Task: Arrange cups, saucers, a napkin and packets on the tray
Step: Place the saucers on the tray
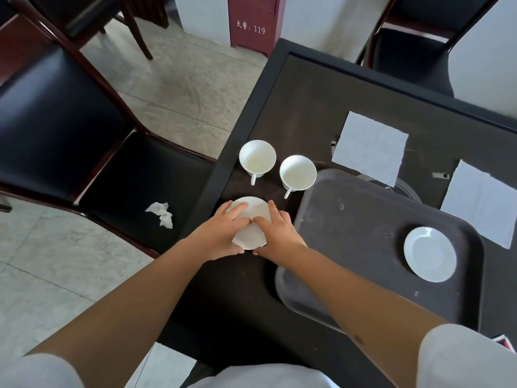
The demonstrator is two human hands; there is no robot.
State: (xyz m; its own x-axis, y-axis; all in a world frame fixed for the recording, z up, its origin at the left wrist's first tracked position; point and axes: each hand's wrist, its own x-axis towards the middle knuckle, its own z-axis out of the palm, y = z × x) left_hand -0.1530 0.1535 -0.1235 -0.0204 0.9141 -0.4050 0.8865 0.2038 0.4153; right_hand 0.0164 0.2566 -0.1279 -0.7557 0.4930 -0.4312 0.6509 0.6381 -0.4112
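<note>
We look down from head height at a dark table [307, 113] with a dark plastic tray [349, 233] on its right side. Both our hands are on a white saucer [253, 211] that lies on the table just left of the tray. The left hand [223, 233] cups its left edge, fingers curved over the rim and thumb at the near edge. The right hand [275, 229] grips the right edge the same way, so the saucer is held between the two. It looks as though there may be a second saucer stacked beneath, but the hands hide the join and we cannot tell.

One saucer on the tray [429, 253] already sits near its right end. Two empty white cups [257, 156] [298, 172] stand beyond our hands, handles toward us, off the tray. Two white napkins [369, 147] [481, 200] lie flat on the table past the tray. No packets are visible.

We judge the task early, at the second saucer. The next move calls for lifting it level, clearing the tray's raised rim, and setting it down apart from the first.

A crumpled tissue [162, 214] lies on the black chair seat [134, 175] to the left.
</note>
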